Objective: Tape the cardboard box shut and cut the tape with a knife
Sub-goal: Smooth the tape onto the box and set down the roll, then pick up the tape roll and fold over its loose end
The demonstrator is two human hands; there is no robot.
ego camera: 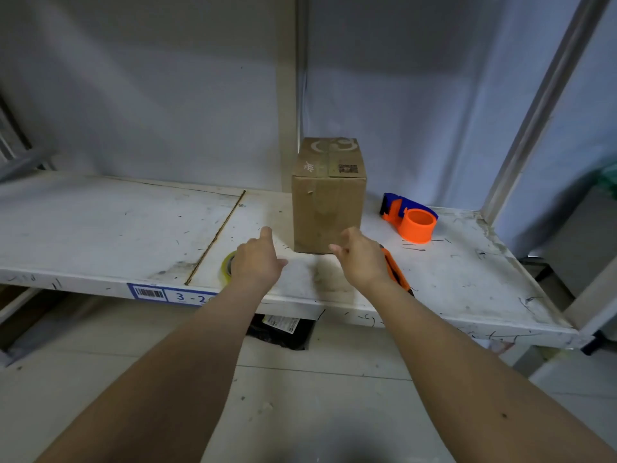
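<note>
- The tape roll (228,267) is mostly hidden behind the left hand (258,259).
- The orange knife (395,270) lies under the right hand (362,259); only part shows.
- The shelf label (173,295) is cut short by the left forearm.
- Print on the cardboard box (329,195), beyond both hands, is too blurred to read.

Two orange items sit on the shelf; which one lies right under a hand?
The orange knife, lying partly beneath the right hand near the shelf's front edge. The orange and blue tape dispenser sits farther back, right of the cardboard box, away from both hands.
</note>
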